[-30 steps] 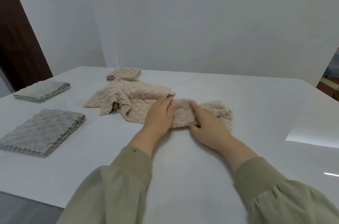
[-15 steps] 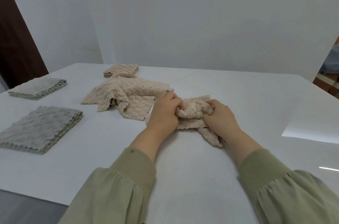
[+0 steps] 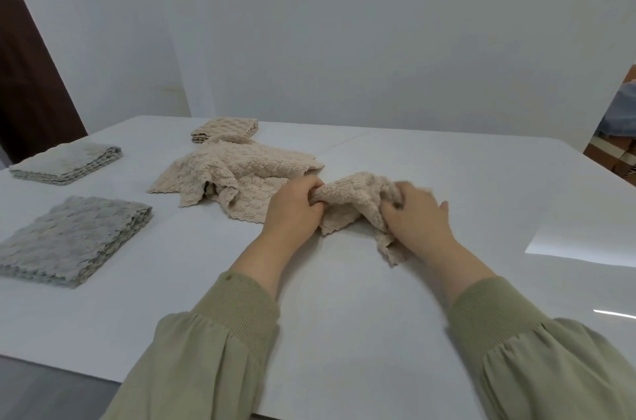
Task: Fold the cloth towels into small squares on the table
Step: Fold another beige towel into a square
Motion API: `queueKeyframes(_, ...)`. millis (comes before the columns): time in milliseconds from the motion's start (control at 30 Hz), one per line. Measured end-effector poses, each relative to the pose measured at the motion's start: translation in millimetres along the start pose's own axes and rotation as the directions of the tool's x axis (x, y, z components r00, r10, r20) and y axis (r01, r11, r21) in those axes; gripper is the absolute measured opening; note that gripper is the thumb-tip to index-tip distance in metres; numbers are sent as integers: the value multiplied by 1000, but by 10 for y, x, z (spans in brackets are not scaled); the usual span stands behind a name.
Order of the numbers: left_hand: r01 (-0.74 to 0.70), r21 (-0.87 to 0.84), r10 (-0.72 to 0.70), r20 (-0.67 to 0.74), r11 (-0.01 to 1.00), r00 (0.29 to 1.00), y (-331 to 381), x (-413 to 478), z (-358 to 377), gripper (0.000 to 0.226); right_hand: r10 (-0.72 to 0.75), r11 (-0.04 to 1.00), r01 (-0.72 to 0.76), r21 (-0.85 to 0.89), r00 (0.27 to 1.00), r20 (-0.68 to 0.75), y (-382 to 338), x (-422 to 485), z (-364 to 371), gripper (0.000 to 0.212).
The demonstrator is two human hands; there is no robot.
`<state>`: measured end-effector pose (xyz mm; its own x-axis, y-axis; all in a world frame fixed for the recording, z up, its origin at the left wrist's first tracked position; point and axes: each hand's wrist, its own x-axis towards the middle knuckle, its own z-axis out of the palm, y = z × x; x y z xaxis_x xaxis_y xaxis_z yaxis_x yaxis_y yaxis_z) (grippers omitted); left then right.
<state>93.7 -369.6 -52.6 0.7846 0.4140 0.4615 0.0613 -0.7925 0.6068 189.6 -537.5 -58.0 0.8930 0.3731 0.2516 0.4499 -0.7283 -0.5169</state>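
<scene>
left hand (image 3: 292, 209) is gripping one end of a beige towel (image 3: 351, 199), fingers (image 3: 311, 194) curled round a bunch of it. right hand (image 3: 418, 216) is pinching the other end at the thumb side; its fingertips are blurred. towel is hanging crumpled between the two sets of fingers, lower edge touching the worktop (image 3: 344, 299). second towel (image 3: 241, 175) is lying loose just beyond the left fingers. a grey stack (image 3: 75, 240) is sitting well to their left.
judgement: cloth is looking light, soft and limp, and textured enough not to slip. it is calling for grips at two adjacent corners, then spreading flat before folding.
</scene>
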Motion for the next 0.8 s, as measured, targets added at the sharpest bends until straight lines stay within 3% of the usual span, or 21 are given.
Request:
queueKeyframes(33,1,-11,-1,3,1000,1000,26,-15,-19,20,-39,999,40,-8,998,50,-10,-21,-1,11)
queueKeyframes(100,75,-215,-61,69,974,996,66,-25,-76,25,-169,980,170,100,985,-19,-4,-51,-28,7)
queueKeyframes(167,269,-548,-105,312,792,944,121,-43,-183,23,-229,921,271,281,958,-173,-57,-115,-127,18)
queueKeyframes(233,470,-650,-46,557,598,829,121,-46,-275,28,-204,867,295,402,945,-255,-99,-157,-231,33)
queueKeyframes(267,513,-620,-34,617,594,786,114,-47,-301,43,-172,864,275,421,948,-267,-94,-170,-257,38)
queueKeyframes(333,471,-531,-104,579,704,808,87,-42,-278,56,-93,890,199,410,960,-264,-53,-167,-275,48)
queueKeyframes(433,360,-311,-241,361,880,901,64,-51,-200,24,-6,966,46,255,987,-158,38,-69,-242,41)
queueKeyframes(467,301,-194,-232,311,934,922,25,-37,-180,20,4,986,8,168,997,-72,52,-51,-223,34)
queueKeyframes(500,235,-48,-211,299,971,931,-6,-24,-159,29,3,997,-6,73,999,36,56,-44,-207,36)
queueKeyframes(567,126,223,-192,307,967,932,-40,-11,-157,53,9,999,0,-45,984,178,76,-25,-184,48)
queueKeyframes(667,122,413,-247,265,903,932,-85,10,-167,65,-12,988,34,-151,989,148,90,-14,-207,32)
queueKeyframes(733,155,419,-279,253,895,926,-101,31,-174,53,-16,980,41,-197,992,124,74,-23,-234,23)
queueKeyframes(800,155,364,-249,226,918,942,-57,18,-174,25,-37,972,47,-230,998,48,36,-42,-238,16)
